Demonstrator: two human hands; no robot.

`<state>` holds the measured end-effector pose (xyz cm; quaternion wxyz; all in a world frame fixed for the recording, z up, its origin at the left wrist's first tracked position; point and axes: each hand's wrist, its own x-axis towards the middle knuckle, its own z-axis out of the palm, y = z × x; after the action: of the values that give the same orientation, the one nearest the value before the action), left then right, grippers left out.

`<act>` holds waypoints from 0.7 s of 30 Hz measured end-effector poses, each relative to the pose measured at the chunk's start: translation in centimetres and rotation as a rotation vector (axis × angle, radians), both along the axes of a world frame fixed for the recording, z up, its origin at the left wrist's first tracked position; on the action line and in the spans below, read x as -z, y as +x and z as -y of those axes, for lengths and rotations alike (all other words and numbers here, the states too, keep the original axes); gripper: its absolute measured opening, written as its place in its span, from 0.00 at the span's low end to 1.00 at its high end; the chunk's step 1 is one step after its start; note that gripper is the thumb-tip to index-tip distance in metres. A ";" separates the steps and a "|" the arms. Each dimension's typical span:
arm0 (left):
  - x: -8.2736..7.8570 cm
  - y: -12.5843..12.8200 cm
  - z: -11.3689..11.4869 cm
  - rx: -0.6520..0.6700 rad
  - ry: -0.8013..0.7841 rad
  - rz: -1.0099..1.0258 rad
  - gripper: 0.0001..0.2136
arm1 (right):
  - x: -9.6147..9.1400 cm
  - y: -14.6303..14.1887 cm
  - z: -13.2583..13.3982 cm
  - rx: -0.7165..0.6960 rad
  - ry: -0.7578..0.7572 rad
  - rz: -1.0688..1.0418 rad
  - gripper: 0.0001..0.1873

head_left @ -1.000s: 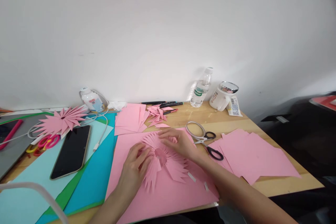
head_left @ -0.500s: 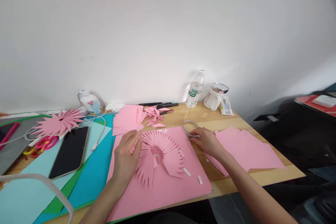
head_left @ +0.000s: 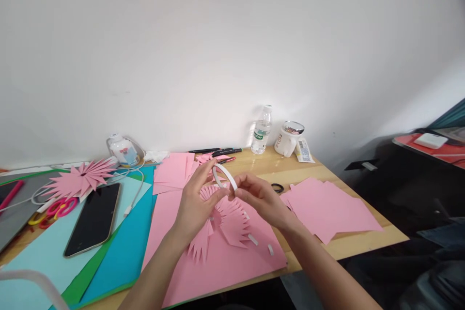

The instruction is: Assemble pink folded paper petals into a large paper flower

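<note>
A roll of white tape (head_left: 225, 173) is held up between my two hands, above the pink paper. My left hand (head_left: 196, 198) grips the roll's left side between thumb and fingers. At its lower right edge, the fingertips of my right hand (head_left: 257, 196) pinch the tape. Below my hands lies a folded pink paper fan (head_left: 232, 223), partly hidden by them, on a large pink sheet (head_left: 225, 276). Short white tape strips (head_left: 253, 240) lie on and beside the fan's right side.
Loose pink sheets (head_left: 330, 208) and a black ring (head_left: 277, 188) lie to the right. A water bottle (head_left: 260, 133) and a mug (head_left: 288, 139) stand by the wall. On the left are a phone (head_left: 95, 218), scissors (head_left: 61, 207), a white bottle (head_left: 123, 150) and another pink fan (head_left: 83, 174).
My right hand has lifted the tape roll off the table's right side and brought it left over the fan. My left hand has risen to meet it and taken hold.
</note>
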<state>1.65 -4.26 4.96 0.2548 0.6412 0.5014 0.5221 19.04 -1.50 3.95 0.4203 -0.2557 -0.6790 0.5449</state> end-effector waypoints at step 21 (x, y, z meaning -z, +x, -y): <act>-0.7 -1.4 3.0 0.212 -0.232 0.020 0.07 | 2.6 -2.7 1.1 0.341 -0.065 -0.137 0.15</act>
<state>0.28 -7.29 5.67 0.3859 0.6516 0.4852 0.4372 16.36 -2.57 1.31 0.5432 -0.3430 -0.5777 0.5036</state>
